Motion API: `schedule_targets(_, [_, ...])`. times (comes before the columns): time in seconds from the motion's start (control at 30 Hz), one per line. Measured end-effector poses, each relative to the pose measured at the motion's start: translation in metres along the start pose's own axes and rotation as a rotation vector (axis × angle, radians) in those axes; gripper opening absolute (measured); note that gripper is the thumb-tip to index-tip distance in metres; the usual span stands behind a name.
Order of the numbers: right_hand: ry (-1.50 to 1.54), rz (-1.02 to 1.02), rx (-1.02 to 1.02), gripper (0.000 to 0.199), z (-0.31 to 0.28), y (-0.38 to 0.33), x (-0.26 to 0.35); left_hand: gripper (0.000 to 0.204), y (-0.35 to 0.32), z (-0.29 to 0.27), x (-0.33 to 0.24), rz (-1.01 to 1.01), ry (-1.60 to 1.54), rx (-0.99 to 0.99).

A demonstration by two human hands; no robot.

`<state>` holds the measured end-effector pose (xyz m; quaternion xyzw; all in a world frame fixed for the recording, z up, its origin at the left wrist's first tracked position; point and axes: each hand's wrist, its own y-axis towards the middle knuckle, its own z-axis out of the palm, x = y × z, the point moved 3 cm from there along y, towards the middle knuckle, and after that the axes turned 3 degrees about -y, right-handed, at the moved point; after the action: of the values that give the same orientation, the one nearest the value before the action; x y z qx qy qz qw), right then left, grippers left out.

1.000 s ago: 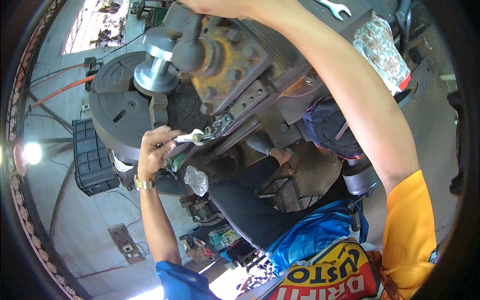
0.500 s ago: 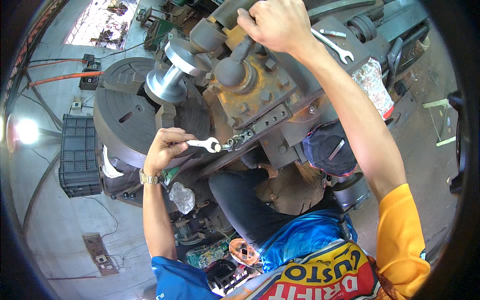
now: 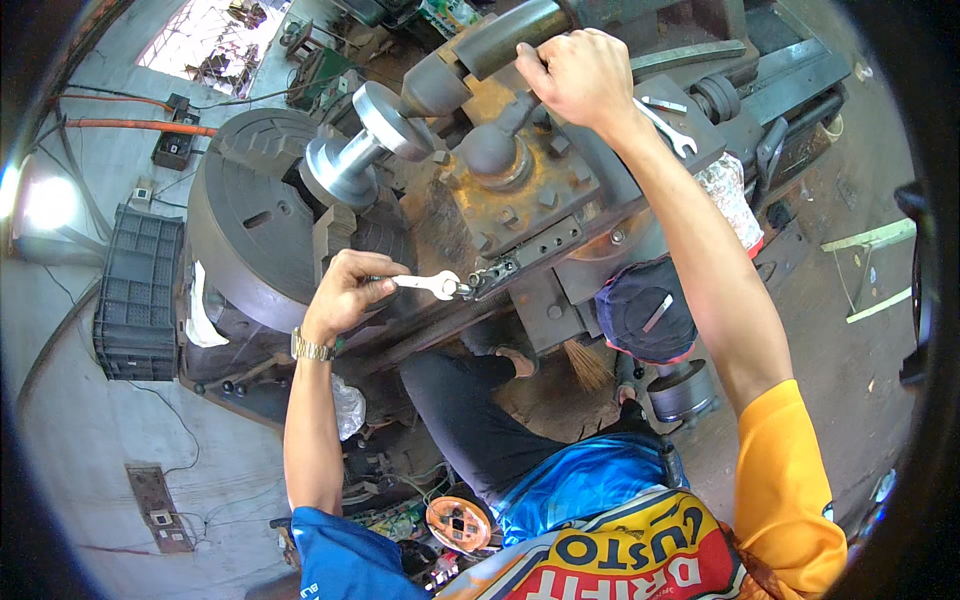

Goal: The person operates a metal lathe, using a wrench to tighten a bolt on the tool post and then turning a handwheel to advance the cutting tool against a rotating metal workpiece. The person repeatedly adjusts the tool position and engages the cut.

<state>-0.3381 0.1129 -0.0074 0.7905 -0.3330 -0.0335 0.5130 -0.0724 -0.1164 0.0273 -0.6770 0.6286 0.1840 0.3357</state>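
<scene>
Two hands on a lathe tool post, one with a spanner, one on the lever.

Left hand [image 3: 345,292] closed round the handle of a small silver spanner [image 3: 428,285]; its open end sits on a bolt at the near-left edge of the rusty tool post [image 3: 510,205]. Right hand [image 3: 580,75] clenched on the grey lever [image 3: 520,35] rising from the tool post's top. Left of the tool post: a shiny steel workpiece [image 3: 345,160] held in the big dark chuck [image 3: 250,215]. A second spanner [image 3: 668,125] lies just right of the tool post. Black crate [image 3: 135,295] stands far left, beyond the chuck.
</scene>
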Motion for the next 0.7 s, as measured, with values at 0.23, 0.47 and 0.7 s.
schedule_targets(0.23, [0.041, 0.009, 0.011, 0.046, 0.002, 0.0, 0.0, 0.015, -0.015, 0.01, -0.004, -0.044, 0.196, -0.155])
schedule_targets(0.47, [0.013, 0.023, 0.031, 0.043, -0.005, 0.002, 0.002, 0.016, -0.062, 0.06, -0.033, -0.234, 0.299, -0.383])
schedule_targets(0.7, [-0.083, 0.117, 0.137, 0.043, -0.009, 0.007, 0.014, 0.02, -0.099, 0.123, -0.065, -0.531, -0.737, -0.455])
